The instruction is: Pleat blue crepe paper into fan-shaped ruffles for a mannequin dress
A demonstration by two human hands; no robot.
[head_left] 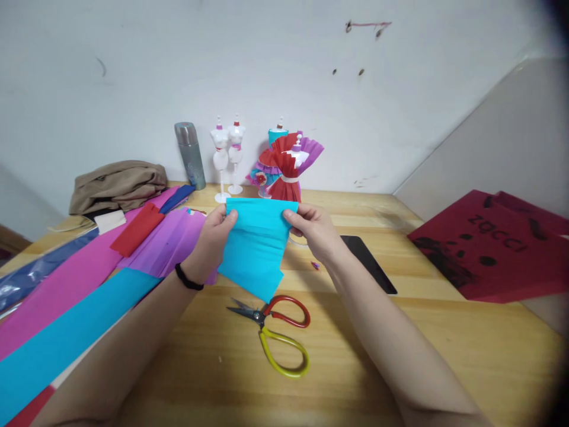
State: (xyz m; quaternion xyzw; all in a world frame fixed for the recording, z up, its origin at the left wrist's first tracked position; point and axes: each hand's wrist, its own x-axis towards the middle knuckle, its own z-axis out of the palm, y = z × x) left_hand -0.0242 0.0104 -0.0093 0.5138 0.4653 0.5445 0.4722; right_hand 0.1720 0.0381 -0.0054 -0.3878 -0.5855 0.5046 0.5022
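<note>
A bright blue piece of crepe paper (255, 243) hangs between my two hands, its lower edge uneven. My left hand (217, 228) pinches the upper left corner with the thumb in front. At the upper right corner my right hand (311, 225) grips it the same way. Just below the paper, scissors (258, 317) with one red and one yellow handle lie partly open on the wooden table (355, 367). Behind the paper stands a small dress form (291, 172) wrapped in pleated red and purple paper. Another dress form (278, 139) in blue is partly hidden behind it.
Two bare white dress forms (220, 154) and a grey flask (190, 155) stand near the wall. Colored paper sheets (80, 332) and a brown cloth (120, 184) cover the left side. Rightward lie a black tablet-like slab (368, 264) and a red bag (489, 249).
</note>
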